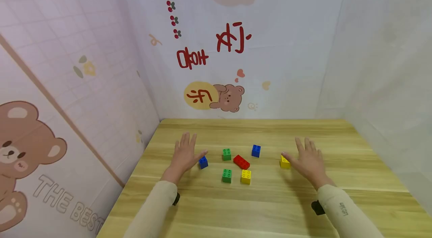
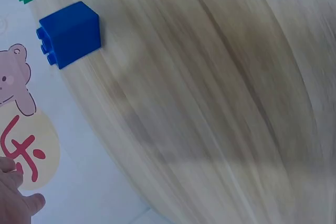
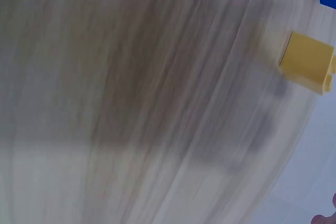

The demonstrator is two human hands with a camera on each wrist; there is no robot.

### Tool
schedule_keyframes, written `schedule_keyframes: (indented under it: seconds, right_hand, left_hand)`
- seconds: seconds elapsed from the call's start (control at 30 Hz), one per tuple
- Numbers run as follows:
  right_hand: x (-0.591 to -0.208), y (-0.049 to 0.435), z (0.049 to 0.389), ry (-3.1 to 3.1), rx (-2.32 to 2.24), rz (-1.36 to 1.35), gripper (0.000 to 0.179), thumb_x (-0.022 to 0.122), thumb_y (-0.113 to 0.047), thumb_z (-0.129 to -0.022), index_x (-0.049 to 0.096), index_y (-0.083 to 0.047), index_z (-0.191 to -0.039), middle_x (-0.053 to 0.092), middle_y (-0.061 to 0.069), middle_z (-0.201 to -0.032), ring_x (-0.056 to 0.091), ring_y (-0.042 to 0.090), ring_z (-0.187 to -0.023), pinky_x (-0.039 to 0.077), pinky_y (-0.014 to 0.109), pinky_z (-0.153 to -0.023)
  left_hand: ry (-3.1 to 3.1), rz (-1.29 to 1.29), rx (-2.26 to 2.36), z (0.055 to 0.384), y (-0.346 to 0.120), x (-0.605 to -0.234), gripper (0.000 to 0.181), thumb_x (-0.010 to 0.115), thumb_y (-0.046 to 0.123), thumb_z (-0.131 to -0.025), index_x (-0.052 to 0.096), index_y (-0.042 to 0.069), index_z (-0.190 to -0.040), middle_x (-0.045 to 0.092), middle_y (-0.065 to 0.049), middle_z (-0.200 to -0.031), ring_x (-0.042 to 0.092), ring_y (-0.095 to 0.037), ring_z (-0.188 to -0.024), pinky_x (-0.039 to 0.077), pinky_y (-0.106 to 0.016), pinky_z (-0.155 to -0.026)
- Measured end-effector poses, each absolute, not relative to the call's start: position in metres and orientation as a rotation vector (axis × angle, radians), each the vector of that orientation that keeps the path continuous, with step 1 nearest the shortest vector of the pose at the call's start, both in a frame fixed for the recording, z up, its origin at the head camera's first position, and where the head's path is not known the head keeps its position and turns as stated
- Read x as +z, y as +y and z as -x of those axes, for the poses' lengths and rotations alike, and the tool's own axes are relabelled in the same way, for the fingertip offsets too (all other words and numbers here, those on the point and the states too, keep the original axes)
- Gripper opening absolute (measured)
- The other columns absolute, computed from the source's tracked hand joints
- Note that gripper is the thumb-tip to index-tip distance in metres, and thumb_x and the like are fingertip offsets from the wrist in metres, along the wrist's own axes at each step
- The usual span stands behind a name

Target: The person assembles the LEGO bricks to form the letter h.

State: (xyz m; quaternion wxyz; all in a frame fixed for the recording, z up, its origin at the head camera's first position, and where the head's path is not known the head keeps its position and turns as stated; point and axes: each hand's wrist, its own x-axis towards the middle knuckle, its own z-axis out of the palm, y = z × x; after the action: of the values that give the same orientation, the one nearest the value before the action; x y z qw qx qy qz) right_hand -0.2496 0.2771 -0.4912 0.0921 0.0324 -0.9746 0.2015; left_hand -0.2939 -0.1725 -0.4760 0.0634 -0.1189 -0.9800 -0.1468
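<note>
My left hand (image 1: 184, 156) is spread with straight fingers over the left of the table, its thumb overlapping a blue brick (image 1: 203, 162) in the head view. That blue brick (image 2: 72, 34) shows whole in the left wrist view. On the right, my right hand (image 1: 307, 163) also has its fingers spread, and its thumb overlaps the top of a yellow brick (image 1: 285, 162). Neither hand holds anything. Between them lie a long red brick (image 1: 241, 161), two green bricks, one farther back (image 1: 227, 154) and one nearer (image 1: 227, 176), a second yellow brick (image 1: 246, 176) and a second blue brick (image 1: 256, 151).
The bricks lie studs up on a wooden table (image 1: 216, 211). Printed white cloth (image 1: 287, 42) hangs behind the back edge, with a bear picture (image 1: 229, 98) low on it. More cloth (image 1: 84, 118) walls off the left side, and plain white cloth (image 1: 381, 80) the right.
</note>
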Motion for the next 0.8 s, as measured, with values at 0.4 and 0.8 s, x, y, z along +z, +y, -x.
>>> schedule_keyframes:
  seconds: [0.4, 0.8]
  right_hand:
    - [-0.507, 0.254, 0.251, -2.785, 0.825, -0.109, 0.086, 0.048, -0.056, -0.100, 0.023, 0.006, -0.154, 0.017, 0.039, -0.153, 0.015, 0.056, -0.140, 0.016, 0.069, -0.109]
    - [-0.510, 0.227, 0.254, -2.562, 1.123, -0.077, 0.069, 0.052, -0.044, -0.102, 0.038, 0.003, -0.149, 0.038, 0.029, -0.150, 0.033, 0.049, -0.136, 0.028, 0.065, -0.107]
  left_hand:
    - [-2.923, 0.348, -0.892, 0.290, -0.158, -0.477, 0.084, 0.062, 0.047, -0.096, 0.021, 0.010, -0.159, 0.016, -0.019, -0.162, 0.013, -0.037, -0.149, 0.017, -0.059, -0.116]
    - [-2.823, 0.364, -1.334, 0.293, -0.133, -0.486, 0.079, 0.065, 0.047, -0.094, 0.030, 0.015, -0.157, 0.030, -0.012, -0.159, 0.027, -0.034, -0.145, 0.028, -0.057, -0.112]
